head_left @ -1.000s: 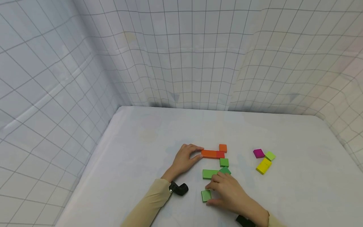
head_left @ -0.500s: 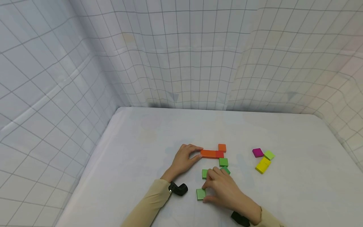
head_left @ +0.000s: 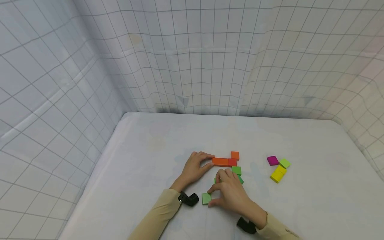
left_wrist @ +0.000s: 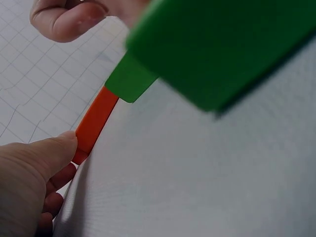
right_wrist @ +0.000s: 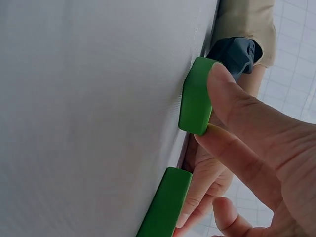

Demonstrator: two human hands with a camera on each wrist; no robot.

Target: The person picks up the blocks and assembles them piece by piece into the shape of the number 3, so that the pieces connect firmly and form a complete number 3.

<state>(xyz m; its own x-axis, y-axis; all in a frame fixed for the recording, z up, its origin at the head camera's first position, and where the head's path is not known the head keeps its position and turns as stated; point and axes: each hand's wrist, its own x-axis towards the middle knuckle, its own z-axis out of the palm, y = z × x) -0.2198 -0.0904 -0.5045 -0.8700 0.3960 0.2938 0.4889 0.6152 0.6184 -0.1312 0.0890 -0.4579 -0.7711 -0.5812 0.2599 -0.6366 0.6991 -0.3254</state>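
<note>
My left hand (head_left: pixel 195 168) pinches the left end of a long orange block (head_left: pixel 220 162), with the thumb and fingers at its sides; a red block (head_left: pixel 232 162) adjoins its right end. My right hand (head_left: pixel 229 191) holds a light green square block (head_left: pixel 206 198) by thumb and forefinger, nearer the body. The right wrist view shows this green block (right_wrist: pixel 195 96) between thumb and finger. Under the right hand, a green bar (head_left: pixel 214 181) is mostly hidden. A darker green block (head_left: pixel 240 179) peeks out beside that hand, below a green square (head_left: pixel 236 170).
An orange square (head_left: pixel 235 155) lies at the upper right end of the row. Farther right, a magenta block (head_left: pixel 272 160), a lime block (head_left: pixel 284 163) and yellow blocks (head_left: pixel 278 174) lie in a cluster. Gridded white curtains (head_left: pixel 192 60) surround the white table (head_left: pixel 156 140).
My right hand has moved left and slightly away from the body, carrying the green square block with it. It now covers more of the green bar. My left hand has stayed in place.
</note>
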